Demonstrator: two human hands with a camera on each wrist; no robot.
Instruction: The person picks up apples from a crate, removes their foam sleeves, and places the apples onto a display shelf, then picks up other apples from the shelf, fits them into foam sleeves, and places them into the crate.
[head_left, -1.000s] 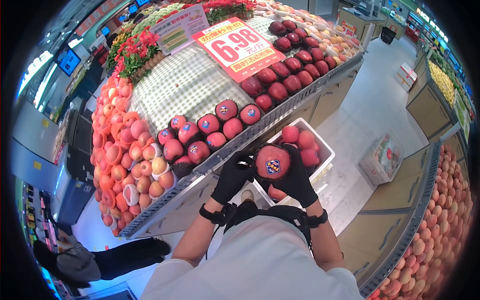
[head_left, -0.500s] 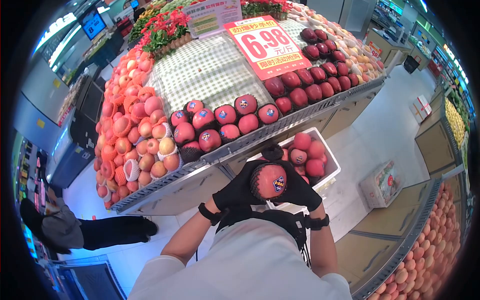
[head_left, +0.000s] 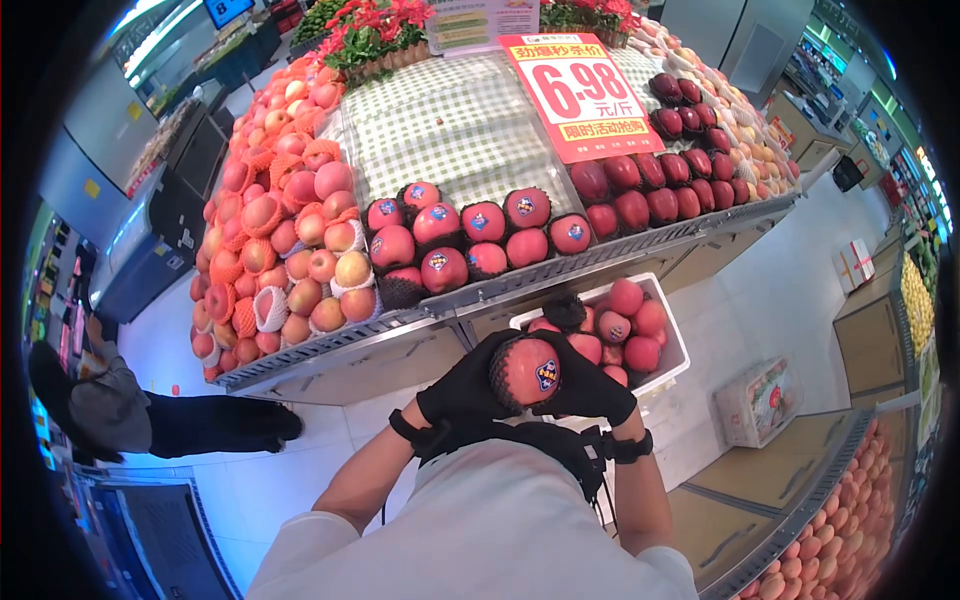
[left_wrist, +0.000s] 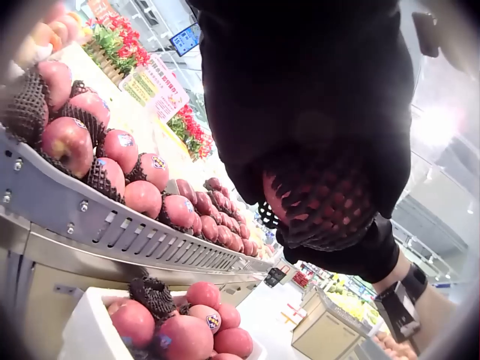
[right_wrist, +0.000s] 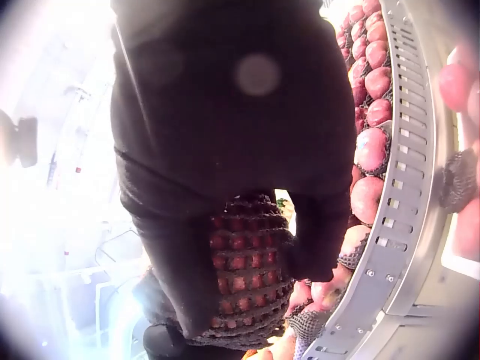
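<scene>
Both black-gloved hands hold one large red apple (head_left: 527,371) in front of the body, in the head view. My left hand (head_left: 462,385) grips its left side, my right hand (head_left: 592,388) its right side. A black foam net covers the apple's left part, and a blue sticker shows on its bare right part. The left wrist view shows the netted apple (left_wrist: 322,202) under the glove. In the right wrist view, gloved fingers (right_wrist: 187,262) lie over the net. Beyond the hands, a white box (head_left: 677,352) holds red apples with a loose black net (head_left: 565,312) on top.
A slanted display with a metal rail (head_left: 520,283) carries netted red apples (head_left: 443,270), darker apples (head_left: 632,210) and a price sign (head_left: 583,97). Another box (head_left: 757,402) stands on the floor at right, beside a peach display (head_left: 830,530). A person (head_left: 110,405) is at far left.
The apple has turned, its sticker moving toward the right, and the net now covers its left side. A loose black net now lies on the box's apples. The head view has shifted left.
</scene>
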